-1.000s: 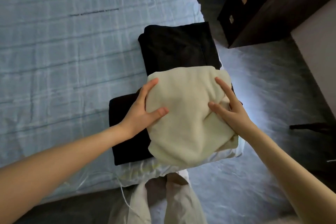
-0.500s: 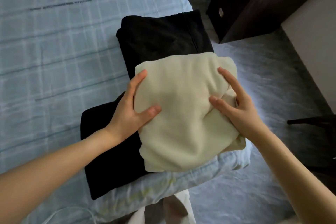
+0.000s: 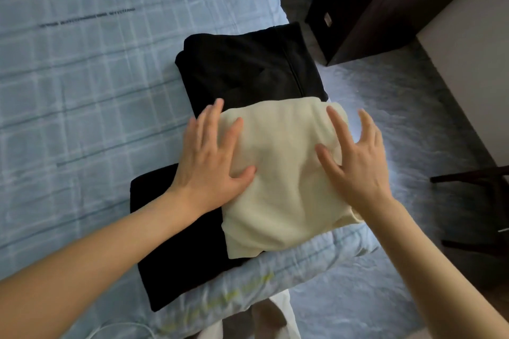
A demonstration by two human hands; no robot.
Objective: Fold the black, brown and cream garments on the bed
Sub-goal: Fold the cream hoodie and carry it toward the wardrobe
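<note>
1. Pale blue checked bedding (image 3: 82,96) covers the bed from the left edge to its near corner; grey floor (image 3: 399,96) lies to the right, with a dark cabinet (image 3: 366,8) at the upper right.
2. At the left of the pile I note a folded dark garment (image 3: 176,250) lying flat near the bed's front edge. Whether it is black or brown I cannot tell in this light.
3. I see my left hand (image 3: 209,162) with fingers spread and palm down, not gripping anything. Its thumb and palm rest on the left edge of the cream garment (image 3: 281,187); the fingertips reach past that edge toward the dark cloth behind.
4. Behind, a second folded dark garment (image 3: 248,66) lies farther up the bed, its near edge covered by the cream one.
5. I record the cream garment as folded into a rounded bundle, lying on top of both dark pieces near the bed corner.
6. My right hand (image 3: 355,162) is likewise spread and open, flat over the bundle's right side, with the outer fingers extending beyond the cloth over the bed edge. Whether it presses firmly or hovers just above I cannot tell.
</note>
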